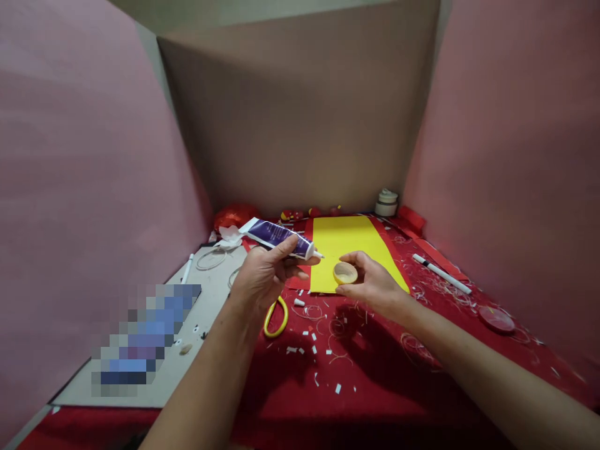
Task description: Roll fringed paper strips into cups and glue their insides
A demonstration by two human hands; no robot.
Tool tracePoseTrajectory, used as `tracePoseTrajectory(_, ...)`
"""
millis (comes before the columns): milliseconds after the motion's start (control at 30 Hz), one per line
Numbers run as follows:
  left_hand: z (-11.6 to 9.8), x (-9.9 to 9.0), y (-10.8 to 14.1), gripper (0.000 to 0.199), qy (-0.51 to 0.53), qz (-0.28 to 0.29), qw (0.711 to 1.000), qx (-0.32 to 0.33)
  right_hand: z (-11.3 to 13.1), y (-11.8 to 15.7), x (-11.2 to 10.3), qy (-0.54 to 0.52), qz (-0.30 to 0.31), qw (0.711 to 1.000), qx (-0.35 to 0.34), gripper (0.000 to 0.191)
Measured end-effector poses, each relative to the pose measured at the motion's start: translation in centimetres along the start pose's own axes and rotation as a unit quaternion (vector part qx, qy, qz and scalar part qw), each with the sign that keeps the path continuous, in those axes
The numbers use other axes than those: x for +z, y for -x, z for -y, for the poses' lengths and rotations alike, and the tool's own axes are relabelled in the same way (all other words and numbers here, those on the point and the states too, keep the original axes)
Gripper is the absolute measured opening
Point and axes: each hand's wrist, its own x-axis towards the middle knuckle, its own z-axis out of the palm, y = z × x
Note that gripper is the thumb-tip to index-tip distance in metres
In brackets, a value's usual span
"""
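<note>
A purple and white glue tube (pixel 276 236) lies across my left hand (pixel 269 272), gripped under the thumb. Its white nozzle points right, toward a small round yellow cup-like piece (pixel 345 273). My right hand (pixel 372 281) pinches that piece between thumb and fingers, its hollow side with a ridged pale inside facing me. A small gap separates the nozzle tip from the piece. Behind and below both hands lies a yellow sheet (pixel 351 240) on the red cloth. A yellow scissor handle (pixel 276 317) shows below my left hand; the rest is hidden.
A grey board (pixel 154 387) with a blurred-out item lies at left. White paper scraps and thread bits litter the red cloth (pixel 300 387). A white marker (pixel 441 274) and a round clear lid (pixel 497 319) lie at right. White containers (pixel 387 205) stand at the back. Walls enclose three sides.
</note>
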Motion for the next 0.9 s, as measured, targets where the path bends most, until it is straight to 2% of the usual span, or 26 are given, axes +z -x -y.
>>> tracePoseTrajectory(133,-0.2,2.0,-1.8,0.019,-0.043,0.018,0.998,0.049,0.8,-1.4,-0.6,-0.078,-0.008,0.997,0.006,0.04)
tracePoseTrajectory(233,0.5,2.5,-2.8,0.022,-0.07,0.03,0.995,0.068,0.5,-1.5,-0.3,-0.096,-0.023,0.995,-0.013,0.038)
tracePoseTrajectory(367,2.4,2.1,-3.3,0.021,-0.099,0.039,0.991,0.083,-0.8,-0.9,0.4,-0.079,-0.042,0.994,-0.064,0.039)
tracePoseTrajectory(500,4.0,1.4,-3.1,0.018,-0.139,0.025,0.985,0.104,-1.7,-0.6,0.7,-0.047,-0.048,0.994,-0.089,0.039)
tracePoseTrajectory(700,4.7,0.7,-2.6,0.01,-0.154,0.039,0.98,0.118,-2.2,-0.6,0.7,-0.04,-0.05,0.994,-0.093,0.038)
tracePoseTrajectory(900,5.0,1.2,-2.2,0.012,-0.226,0.06,0.966,0.106,-2.2,-0.3,0.6,-0.005,-0.057,0.993,-0.103,0.033)
